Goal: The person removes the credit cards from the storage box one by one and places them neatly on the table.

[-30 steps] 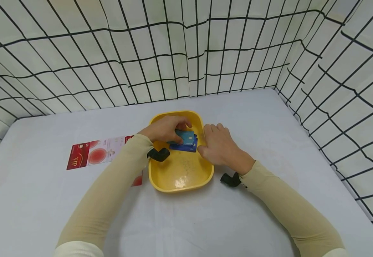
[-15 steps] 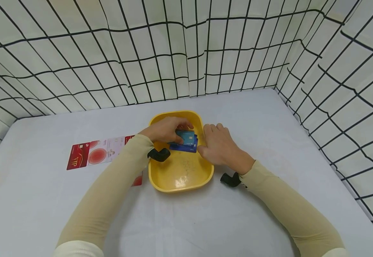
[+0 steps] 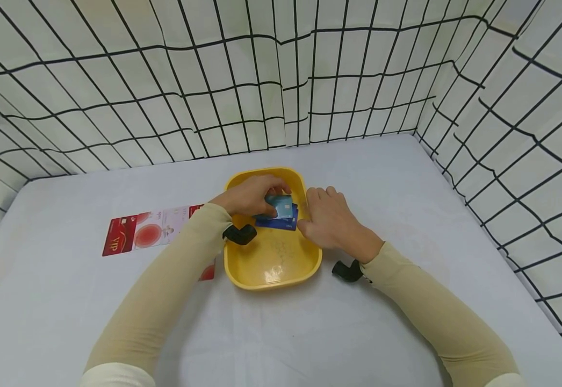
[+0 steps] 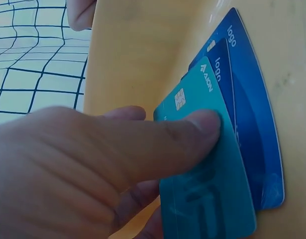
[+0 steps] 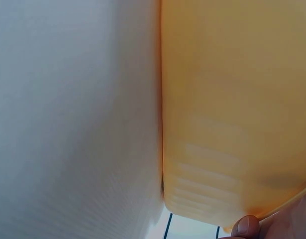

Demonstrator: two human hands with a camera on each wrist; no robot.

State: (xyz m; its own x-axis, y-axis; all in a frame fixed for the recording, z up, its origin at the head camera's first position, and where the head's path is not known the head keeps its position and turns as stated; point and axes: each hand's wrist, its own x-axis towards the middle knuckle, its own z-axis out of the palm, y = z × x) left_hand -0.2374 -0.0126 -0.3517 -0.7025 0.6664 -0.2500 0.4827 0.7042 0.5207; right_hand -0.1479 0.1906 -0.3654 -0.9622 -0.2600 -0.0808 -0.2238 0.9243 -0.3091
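Inside a yellow plastic tray [image 3: 273,260], my left hand [image 3: 248,194] pinches a teal bank card [image 4: 195,149] with a chip and "AION" printed on it. The thumb [image 4: 200,132] lies across its face, and the other fingers go behind it. Partly covered by the teal card, two blue bank cards [image 4: 262,164] overlap each other against the tray bottom. My right hand [image 3: 331,221] grips the tray's right rim, thumb toward the inside. In the right wrist view a fingertip [image 5: 247,226] shows at the rim, beside the tray's outer wall [image 5: 227,99].
Red and white printed VIP cards [image 3: 148,232] lie left of the tray, partly hidden under the left sleeve [image 3: 174,285]. A red corner [image 3: 207,272] shows beyond that sleeve. Black wire grid panels [image 3: 261,86] border the white table [image 3: 382,333] at the back and sides.
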